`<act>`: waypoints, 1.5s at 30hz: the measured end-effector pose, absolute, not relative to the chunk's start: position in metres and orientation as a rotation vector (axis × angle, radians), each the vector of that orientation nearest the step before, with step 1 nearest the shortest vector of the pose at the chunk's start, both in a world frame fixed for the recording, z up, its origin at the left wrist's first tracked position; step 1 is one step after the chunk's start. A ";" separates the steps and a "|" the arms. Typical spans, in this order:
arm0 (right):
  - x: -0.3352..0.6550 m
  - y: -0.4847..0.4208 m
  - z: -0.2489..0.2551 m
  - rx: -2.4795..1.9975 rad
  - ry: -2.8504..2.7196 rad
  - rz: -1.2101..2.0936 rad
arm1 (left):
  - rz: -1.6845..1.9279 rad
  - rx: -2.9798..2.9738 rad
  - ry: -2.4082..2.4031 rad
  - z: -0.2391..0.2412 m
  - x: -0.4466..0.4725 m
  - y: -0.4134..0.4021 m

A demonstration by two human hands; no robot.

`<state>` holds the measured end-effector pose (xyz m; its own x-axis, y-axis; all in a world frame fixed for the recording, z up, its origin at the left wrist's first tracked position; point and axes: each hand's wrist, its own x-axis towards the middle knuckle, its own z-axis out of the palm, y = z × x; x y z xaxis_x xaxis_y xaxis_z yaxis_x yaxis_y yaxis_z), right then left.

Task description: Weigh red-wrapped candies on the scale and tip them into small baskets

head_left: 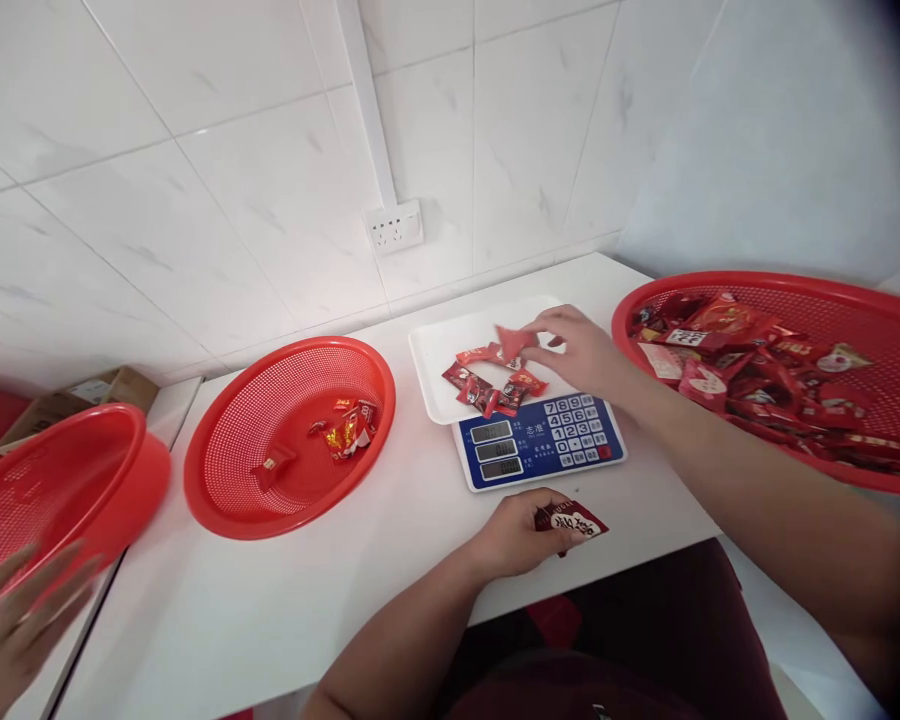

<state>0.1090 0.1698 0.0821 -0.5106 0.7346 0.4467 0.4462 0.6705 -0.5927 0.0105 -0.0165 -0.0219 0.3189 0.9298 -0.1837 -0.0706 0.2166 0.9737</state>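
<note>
Right hand [581, 352] pinches a red sachet [513, 342] over the white tray [436, 345] of a digital scale [536, 447]; loose ring of wrapped packets [511, 392] on tray. Left hand [507, 536], near table edge, pinches a dark-red sachet [579, 522], white label up.

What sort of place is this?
Likely a small weighing or packing workspace: a digital scale with wrapped packets on its white tray, and red baskets holding more packets on either side.

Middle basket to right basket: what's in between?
Head view: scale, tray of packets, left hand holding a dark packet, right hand holding a red packet.
</note>
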 end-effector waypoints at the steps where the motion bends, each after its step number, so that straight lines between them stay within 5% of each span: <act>1: 0.114 0.164 0.083 -0.926 -2.075 0.586 | 0.884 1.106 0.988 -0.022 0.011 -0.017; 8: 0.151 0.123 0.079 -1.061 -1.605 1.128 | 0.879 1.057 1.003 -0.015 0.012 -0.017; 17: 0.210 0.053 -0.007 -0.869 -0.960 2.090 | 0.933 0.985 1.027 -0.009 0.015 -0.020; 37: 0.194 0.025 -0.035 -0.968 -1.352 1.949 | 0.853 1.149 1.231 -0.008 0.014 -0.023; 45: 0.194 0.036 -0.028 -0.787 -0.952 1.988 | 1.249 1.772 1.606 0.055 -0.007 -0.013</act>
